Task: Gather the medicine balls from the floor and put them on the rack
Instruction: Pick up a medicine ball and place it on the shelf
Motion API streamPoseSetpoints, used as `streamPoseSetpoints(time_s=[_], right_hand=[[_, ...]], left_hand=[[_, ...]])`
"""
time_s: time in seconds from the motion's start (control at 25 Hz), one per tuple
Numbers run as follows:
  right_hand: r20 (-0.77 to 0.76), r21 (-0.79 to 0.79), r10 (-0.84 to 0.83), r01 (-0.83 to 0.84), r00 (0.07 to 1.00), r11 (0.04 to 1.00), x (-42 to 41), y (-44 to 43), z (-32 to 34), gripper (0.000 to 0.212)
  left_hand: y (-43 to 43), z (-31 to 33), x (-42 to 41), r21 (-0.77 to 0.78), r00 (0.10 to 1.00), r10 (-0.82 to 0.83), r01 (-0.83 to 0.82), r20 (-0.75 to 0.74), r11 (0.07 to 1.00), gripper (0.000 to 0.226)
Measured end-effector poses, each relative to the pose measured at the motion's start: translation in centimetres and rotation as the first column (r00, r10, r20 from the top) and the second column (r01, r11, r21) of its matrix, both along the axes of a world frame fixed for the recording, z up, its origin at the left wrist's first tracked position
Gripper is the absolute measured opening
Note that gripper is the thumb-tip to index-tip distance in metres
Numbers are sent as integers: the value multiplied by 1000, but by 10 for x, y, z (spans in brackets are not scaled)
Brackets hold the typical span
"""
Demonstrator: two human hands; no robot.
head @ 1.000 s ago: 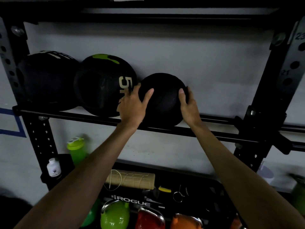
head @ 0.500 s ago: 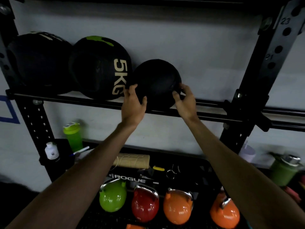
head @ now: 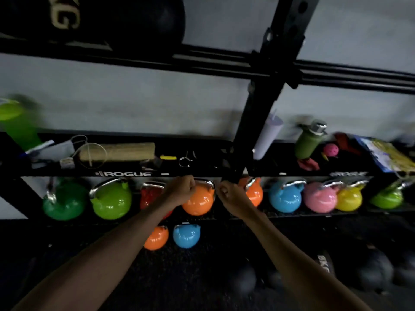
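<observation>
Shelf edge (head: 134, 174) near 2 curled hands (head: 179, 189) (head: 226, 194) — open floor (head: 197, 288) below.

medicine ball (head: 56, 16): cut by top edge | green bottle (head: 15, 122): blurred, cut at left | red kettlebell (head: 150, 196): half hidden behind left forearm (head: 125, 239) | floor balls (head: 372, 270): dim, blurred
</observation>
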State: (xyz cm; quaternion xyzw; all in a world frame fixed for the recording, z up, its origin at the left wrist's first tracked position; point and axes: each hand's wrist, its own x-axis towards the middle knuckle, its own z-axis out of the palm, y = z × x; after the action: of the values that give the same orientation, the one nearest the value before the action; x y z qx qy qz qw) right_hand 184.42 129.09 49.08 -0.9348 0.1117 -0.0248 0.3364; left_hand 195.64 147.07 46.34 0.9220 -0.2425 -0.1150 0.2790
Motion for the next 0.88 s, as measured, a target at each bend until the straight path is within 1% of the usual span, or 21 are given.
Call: streamPoseSetpoints(time_s=[0.12,0.2,0.32,0.44,0.64,0.72,0.8,0.88], right_hand=[[-181,57,-58,69,982,996,-45,-29,-53,16],[-282,71,-95,119,955,990,-75,-52,-81,19],[-390,99,-99,149,915,984,-114,-95,-123,22],[-475,124,-100,179,874,976,-144,-136,-161,23],[-625,192,17,133,781,972,-187,-211,-236,27],[-657,205,27,144,754,968,-200,-229,-262,25],[-705,237,44,176,708,956,-212,-244,-296,24],[-774,259,43,253,632,932,-221,-254,-336,24]], left_hand=[[-26,-63,-40,77,978,-127,141,-164,987,5],[-54,-98,-73,116,952,-172,206,-255,972,6],[-99,-146,-112,180,900,-196,283,-389,942,10],[-138,-188,-139,244,872,-154,293,-465,924,11],[-207,-243,-191,349,822,-13,256,-570,901,13],[-230,-264,-203,334,807,19,222,-590,916,13],[-249,-291,-215,318,766,59,194,-640,928,13],[-262,-320,-221,329,709,102,191,-697,925,12]])
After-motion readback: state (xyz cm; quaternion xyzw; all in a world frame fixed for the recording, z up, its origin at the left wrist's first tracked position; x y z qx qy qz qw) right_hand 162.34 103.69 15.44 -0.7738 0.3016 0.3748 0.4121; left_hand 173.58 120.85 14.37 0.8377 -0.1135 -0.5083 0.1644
